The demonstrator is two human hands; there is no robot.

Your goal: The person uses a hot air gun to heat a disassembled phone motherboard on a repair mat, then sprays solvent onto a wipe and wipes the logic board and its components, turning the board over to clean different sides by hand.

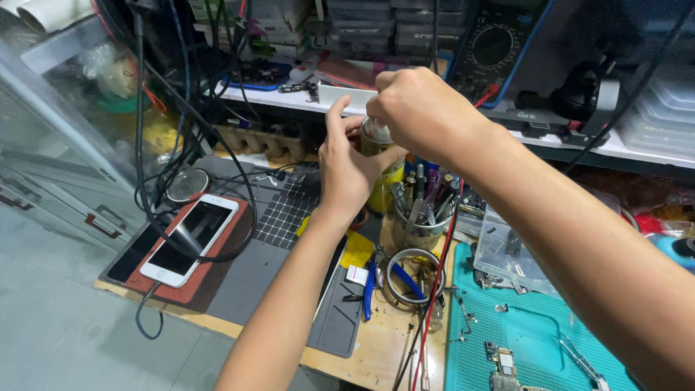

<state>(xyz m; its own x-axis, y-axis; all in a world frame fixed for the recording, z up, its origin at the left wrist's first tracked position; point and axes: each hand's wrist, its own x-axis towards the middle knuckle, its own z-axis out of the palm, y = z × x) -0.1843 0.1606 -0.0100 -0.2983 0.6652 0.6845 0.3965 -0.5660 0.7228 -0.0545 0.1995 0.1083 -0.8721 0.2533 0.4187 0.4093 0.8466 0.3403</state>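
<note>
**Yellow bottle gripped at both ends above the tool cup**

The yellow bottle (pixel 385 181) is held upright over the bench, just above a metal cup of tools (pixel 421 217). The left hand (pixel 349 170) wraps its body, seemingly to steady it, forefinger raised. The right hand (pixel 418 108) closes over the pale cap from above, fingers curled tight on it. Below lie a white phone (pixel 190 239) on a reddish pad, a ribbed grey work mat (pixel 250 279) and a dimpled teal mat (pixel 536 340).
</note>
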